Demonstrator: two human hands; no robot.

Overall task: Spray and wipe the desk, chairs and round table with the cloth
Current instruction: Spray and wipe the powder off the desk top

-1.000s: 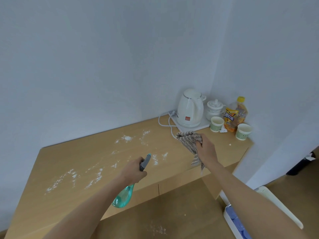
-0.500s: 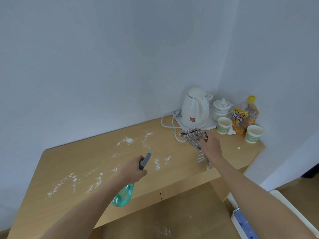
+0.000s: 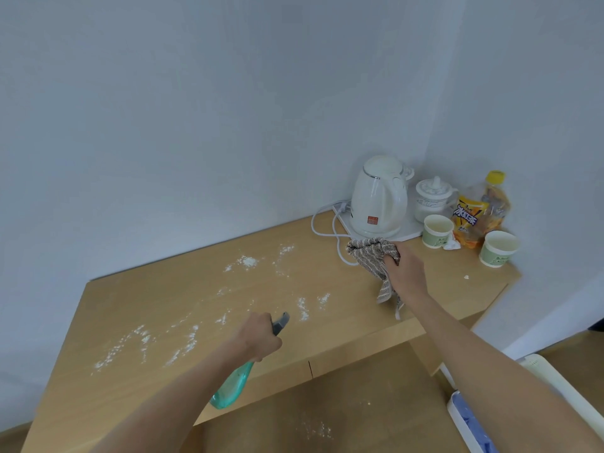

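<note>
head view: left hand (image 3: 258, 338) grips spray bottle (image 3: 230, 385), right hand (image 3: 405, 273) clutches cloth (image 3: 371, 255) on desk (image 3: 163, 308).

From my feed: left hand (image 3: 258, 336) is wrapped around the neck of a teal spray bottle (image 3: 232, 385), grey nozzle aimed across the bench (image 3: 137, 308). Right hand (image 3: 405, 273) has a striped cloth (image 3: 372, 256) bunched in its fingers (image 3: 390, 261), loose end dangling down to the wood. White powder (image 3: 183, 338) is scattered in streaks over the bench. Back corner has a white kettle (image 3: 379, 197) on its base, a lidded white jar (image 3: 433, 197), an orange-labelled bottle (image 3: 480, 214) and two paper cups (image 3: 498, 248).
</note>
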